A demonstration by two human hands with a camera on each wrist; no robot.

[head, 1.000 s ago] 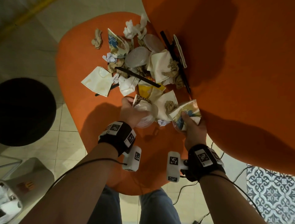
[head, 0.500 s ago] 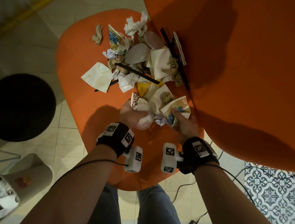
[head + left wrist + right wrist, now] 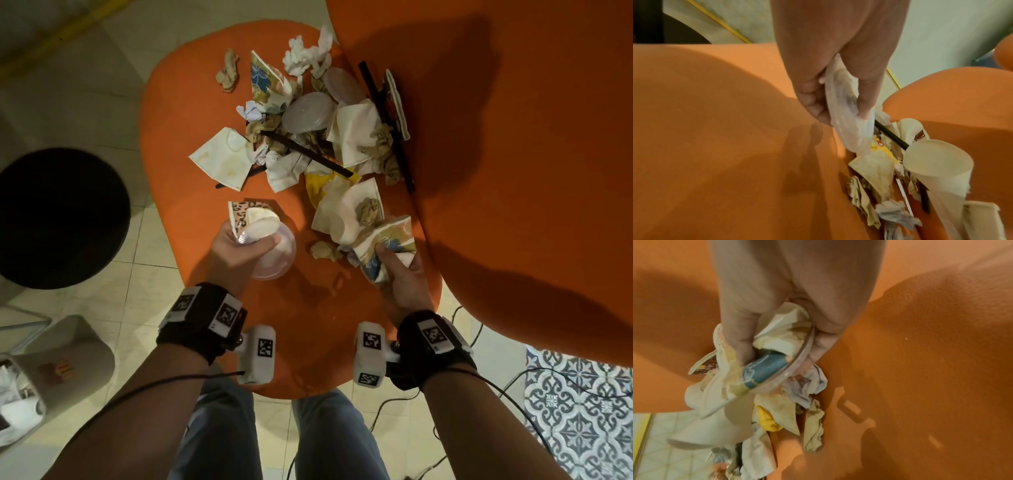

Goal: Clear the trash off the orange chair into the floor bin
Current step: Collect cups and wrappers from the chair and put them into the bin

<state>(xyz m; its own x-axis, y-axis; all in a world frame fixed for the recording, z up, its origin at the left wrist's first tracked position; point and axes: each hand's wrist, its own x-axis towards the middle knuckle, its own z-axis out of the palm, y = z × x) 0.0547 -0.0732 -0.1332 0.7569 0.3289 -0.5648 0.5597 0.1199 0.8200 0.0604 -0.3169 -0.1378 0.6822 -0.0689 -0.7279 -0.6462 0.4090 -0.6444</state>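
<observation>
A heap of trash covers the far half of the orange chair seat: crushed paper cups, napkins, clear lids, black straws. My left hand grips a clear plastic lid together with a spotted paper cup, above the seat's near left part. My right hand holds a crushed blue-flowered paper cup with a clear lid against it, at the heap's near edge. The black round floor bin stands left of the chair.
The chair's orange backrest rises on the right. A pale bin with rubbish stands at the lower left. Cables run over the tiled floor near a patterned mat. My legs are at the seat's front edge.
My left hand has drawn away to the left with the lid and spotted cup. The right hand keeps its grip on the flowered cup near the heap.
</observation>
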